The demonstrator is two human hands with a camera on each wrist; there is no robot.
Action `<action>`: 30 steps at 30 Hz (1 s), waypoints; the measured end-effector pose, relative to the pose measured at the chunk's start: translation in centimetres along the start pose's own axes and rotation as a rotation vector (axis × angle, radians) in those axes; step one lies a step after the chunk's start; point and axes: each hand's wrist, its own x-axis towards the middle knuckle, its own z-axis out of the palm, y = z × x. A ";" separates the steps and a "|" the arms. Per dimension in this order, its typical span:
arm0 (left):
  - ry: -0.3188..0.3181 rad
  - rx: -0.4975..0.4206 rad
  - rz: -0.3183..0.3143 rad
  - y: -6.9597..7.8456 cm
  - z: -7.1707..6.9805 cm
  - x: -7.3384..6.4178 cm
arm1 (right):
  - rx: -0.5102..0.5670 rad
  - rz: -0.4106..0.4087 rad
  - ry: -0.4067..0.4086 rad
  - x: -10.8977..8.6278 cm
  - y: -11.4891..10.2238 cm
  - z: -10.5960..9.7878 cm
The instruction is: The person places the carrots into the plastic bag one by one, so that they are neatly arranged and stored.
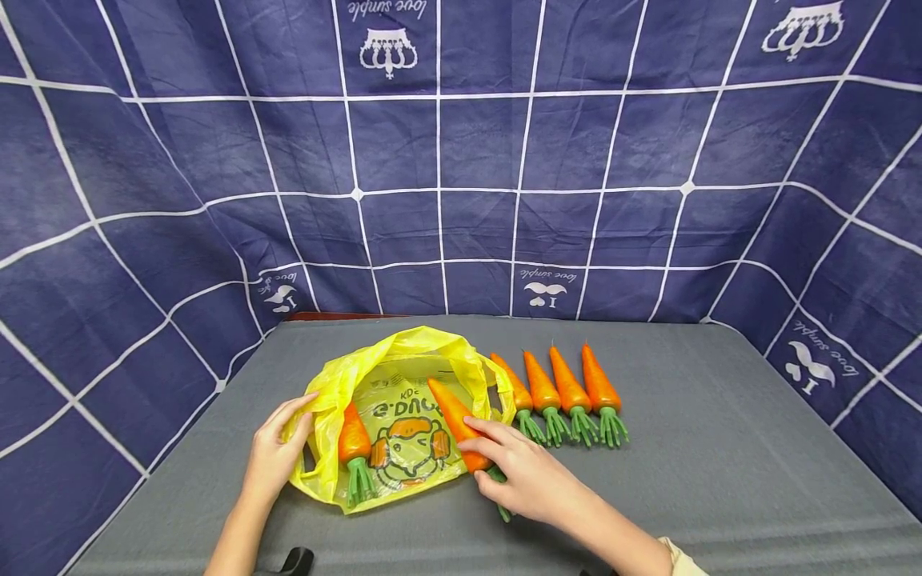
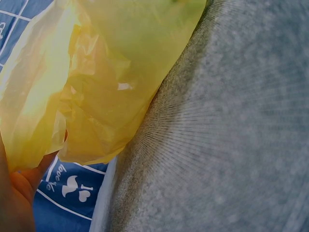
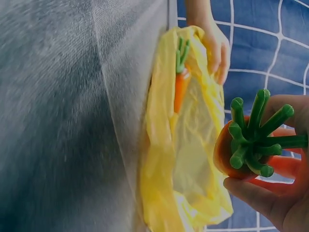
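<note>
A yellow plastic bag [image 1: 403, 344] lies on the table with its mouth spread wide toward me. My left hand [image 1: 277, 444] pinches the left edge of that mouth between thumb and fingers. Inside, along the left side, rests one carrot [image 1: 354, 436] with its green stems toward me. My right hand [image 1: 522, 472] grips another carrot [image 1: 454, 416] near its thick end, the tip pointing into the bag's opening. In the right wrist view the held carrot's cut green stems [image 3: 251, 135] face the camera. The bag's side fills much of the left wrist view.
Right of the bag, several carrots [image 1: 565, 384] lie in a row, stems toward me; the bag's edge partly covers the leftmost. A blue cloth with white grid lines [image 1: 475, 144] hangs behind the grey table [image 1: 720, 448]. A small black object [image 1: 297, 560] sits at the front edge.
</note>
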 end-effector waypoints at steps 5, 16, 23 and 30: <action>0.001 0.013 -0.002 0.1 0.0 0.0 | 0.013 -0.020 -0.033 1.0 -0.5 1.0; 0.007 0.010 0.008 -0.2 0.1 0.0 | 0.064 -0.009 -0.071 3.1 -1.0 3.4; 0.005 0.004 0.004 -0.1 0.0 0.0 | 0.086 0.012 -0.098 4.4 -1.4 4.6; -0.006 0.020 -0.003 0.0 -0.1 0.1 | 0.092 0.027 -0.105 5.8 -1.7 5.4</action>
